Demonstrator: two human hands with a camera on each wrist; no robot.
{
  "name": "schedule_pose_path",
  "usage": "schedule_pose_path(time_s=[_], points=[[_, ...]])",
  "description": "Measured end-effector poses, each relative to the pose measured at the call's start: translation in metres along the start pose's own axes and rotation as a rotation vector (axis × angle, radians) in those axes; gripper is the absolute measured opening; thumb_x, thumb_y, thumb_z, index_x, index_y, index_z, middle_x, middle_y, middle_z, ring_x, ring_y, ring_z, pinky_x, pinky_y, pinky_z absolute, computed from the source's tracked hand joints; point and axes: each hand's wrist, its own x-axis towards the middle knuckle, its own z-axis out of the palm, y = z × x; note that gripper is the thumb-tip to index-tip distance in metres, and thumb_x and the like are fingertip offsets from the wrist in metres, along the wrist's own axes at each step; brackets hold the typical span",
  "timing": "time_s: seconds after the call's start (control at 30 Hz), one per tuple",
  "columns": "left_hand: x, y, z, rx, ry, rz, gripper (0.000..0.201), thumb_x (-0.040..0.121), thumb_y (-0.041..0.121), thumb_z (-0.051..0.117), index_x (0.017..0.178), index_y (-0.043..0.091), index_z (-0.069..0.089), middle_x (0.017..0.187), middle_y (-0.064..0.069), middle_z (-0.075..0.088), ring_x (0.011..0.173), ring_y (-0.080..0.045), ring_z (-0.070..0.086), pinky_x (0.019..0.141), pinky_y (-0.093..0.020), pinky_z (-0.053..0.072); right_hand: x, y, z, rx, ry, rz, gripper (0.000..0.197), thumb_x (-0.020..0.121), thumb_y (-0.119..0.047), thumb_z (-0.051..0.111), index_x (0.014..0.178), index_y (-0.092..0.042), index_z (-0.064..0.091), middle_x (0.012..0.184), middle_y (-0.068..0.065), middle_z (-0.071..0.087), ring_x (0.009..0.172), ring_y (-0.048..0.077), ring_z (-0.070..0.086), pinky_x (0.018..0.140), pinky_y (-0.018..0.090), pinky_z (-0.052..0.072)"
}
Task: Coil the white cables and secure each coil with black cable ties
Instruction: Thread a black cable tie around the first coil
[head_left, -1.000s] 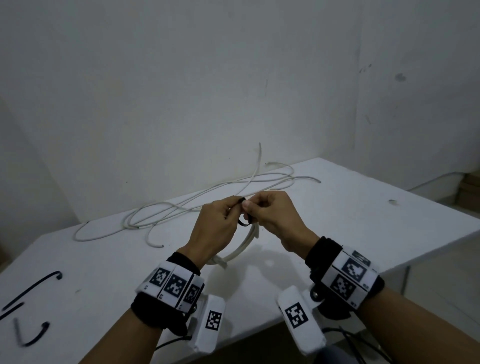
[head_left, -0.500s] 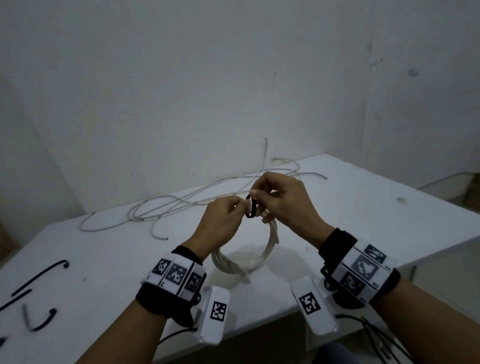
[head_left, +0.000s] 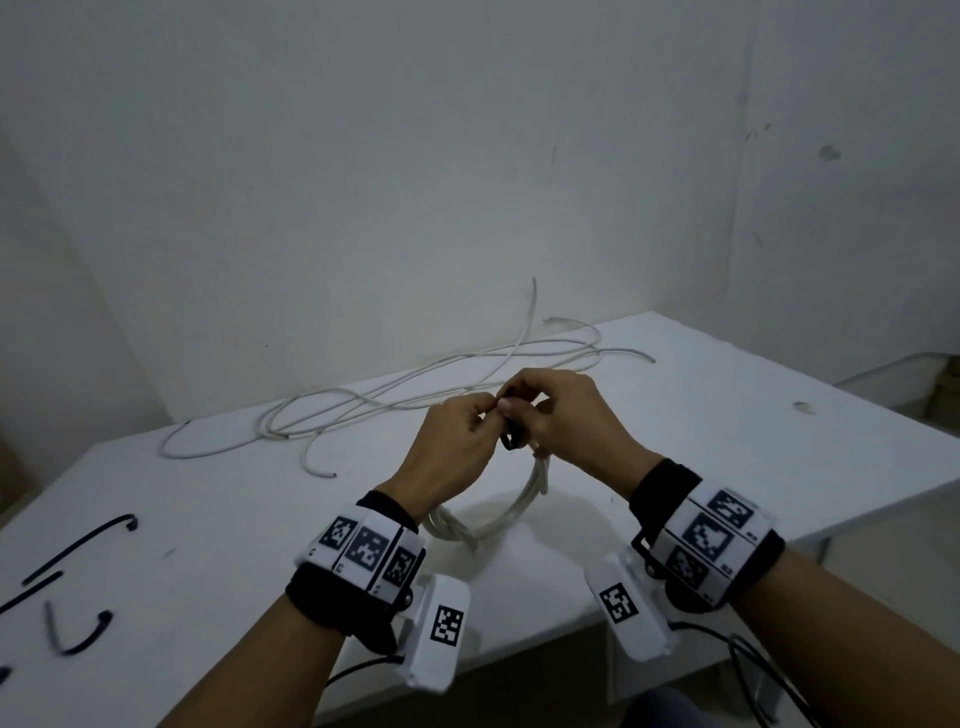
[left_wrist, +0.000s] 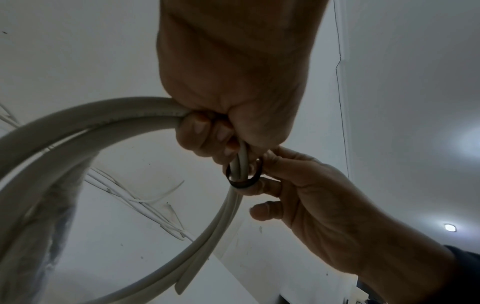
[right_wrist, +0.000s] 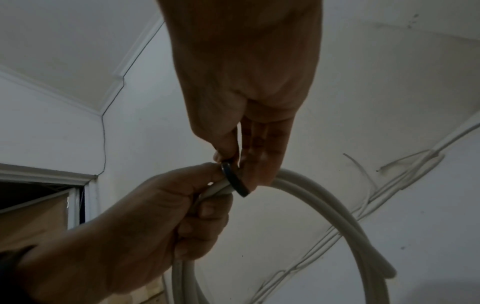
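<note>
I saw a white table (head_left: 727, 415) set into the corner of the room, with a small dark mark (head_left: 802, 407) near its right side. A tangle of loose white cables (head_left: 363, 405) lay along its far edge by the wall. Several black cable ties (head_left: 78, 543) lay scattered at its near left end, well apart from the cables.
</note>
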Motion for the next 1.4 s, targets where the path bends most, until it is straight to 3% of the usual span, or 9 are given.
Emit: schedule_pose_path(time_s=[0.13,0.23,0.37,0.67,0.87,1.0,1.13,1.23,1.4], points=[[0.003,0.001,-0.003,0.001,-0.045,-0.065,0.024,0.095,0.027,0.048,0.082,0.018,0.066,0.053,0.009,0.051,0.045,-0.009,0.038,0.046,-0.020,0.030,0.003,-0.004,-0.007,0.039,0.020,0.027,0.006,0.089,-0.013,0.062,0.083,-0.012,0.064,0.071,0.006,0.068,0.056,0.023,0.069,0.045,0.027,0.053],[0.003,0.006,-0.006,-0.122,-0.152,-0.123,0.013,0.098,0.030,0.046,0.102,0.020,0.053,0.046,0.015,0.051,0.038,-0.002,0.033,0.043,-0.019,0.026,0.004,-0.005,-0.010,0.029,0.052,-0.008,0.013,0.087,-0.012,0.065,0.075,-0.013,0.061,0.069,0.004,0.067,0.050,0.018,0.067,0.043,0.020,0.047],[-0.001,0.008,-0.009,-0.198,-0.256,-0.108,0.016,0.103,0.033,0.036,0.112,0.025,0.046,0.044,0.018,0.048,0.041,-0.004,0.026,0.043,-0.022,0.020,0.006,0.000,-0.009,-0.138,0.080,-0.031,0.013,0.083,-0.015,0.068,0.072,-0.015,0.062,0.072,-0.003,0.064,0.064,0.015,0.061,0.058,0.022,0.045],[0.000,0.009,-0.010,-0.125,-0.251,-0.097,0.017,0.100,0.035,0.040,0.105,0.025,0.053,0.044,0.018,0.049,0.041,-0.007,0.025,0.041,-0.022,0.021,0.020,-0.010,-0.020,-0.218,-0.002,-0.064,0.014,0.083,-0.022,0.069,0.072,-0.022,0.061,0.064,-0.016,0.059,0.063,0.013,0.058,0.057,0.026,0.044],[0.005,0.010,-0.007,-0.200,-0.263,-0.133,0.019,0.096,0.027,0.044,0.088,0.020,0.060,0.049,0.009,0.039,0.044,-0.012,0.024,0.044,-0.027,0.019,0.045,-0.027,-0.038,-0.198,0.141,-0.084,0.008,0.082,-0.018,0.071,0.078,-0.013,0.066,0.074,0.003,0.066,0.070,0.019,0.061,0.068,0.031,0.049],[0.012,0.012,-0.008,-0.192,-0.297,-0.177,0.023,0.095,0.028,0.043,0.093,0.015,0.061,0.054,0.002,0.037,0.044,-0.012,0.023,0.044,-0.025,0.019,0.041,-0.023,-0.034,0.007,0.129,0.031,0.012,0.086,-0.010,0.065,0.075,-0.008,0.059,0.076,0.011,0.070,0.067,0.019,0.066,0.055,0.025,0.048],[0.012,0.011,-0.003,-0.241,-0.234,-0.147,0.026,0.101,0.034,0.040,0.111,0.022,0.061,0.044,0.016,0.051,0.038,-0.005,0.029,0.042,-0.023,0.022,0.037,-0.025,-0.037,0.295,-0.007,0.059,0.016,0.094,-0.006,0.054,0.079,-0.008,0.046,0.077,0.018,0.069,0.063,0.022,0.067,0.057,0.025,0.047],[0.008,0.005,0.001,-0.293,-0.209,-0.122,0.029,0.100,0.036,0.044,0.104,0.018,0.066,0.045,0.013,0.045,0.040,-0.007,0.028,0.043,-0.024,0.021,0.038,-0.023,-0.037,0.358,-0.038,0.066,0.019,0.094,-0.002,0.052,0.078,-0.008,0.044,0.069,0.018,0.065,0.047,0.012,0.063,0.047,0.019,0.046],[0.001,0.001,0.011,-0.363,-0.233,-0.184,0.037,0.099,0.039,0.044,0.098,0.012,0.068,0.050,0.002,0.033,0.041,-0.011,0.023,0.041,-0.021,0.019,0.049,-0.010,-0.022,0.347,0.041,0.150,0.024,0.090,0.005,0.053,0.070,-0.006,0.046,0.060,0.016,0.057,0.040,0.011,0.059,0.043,0.026,0.049]])
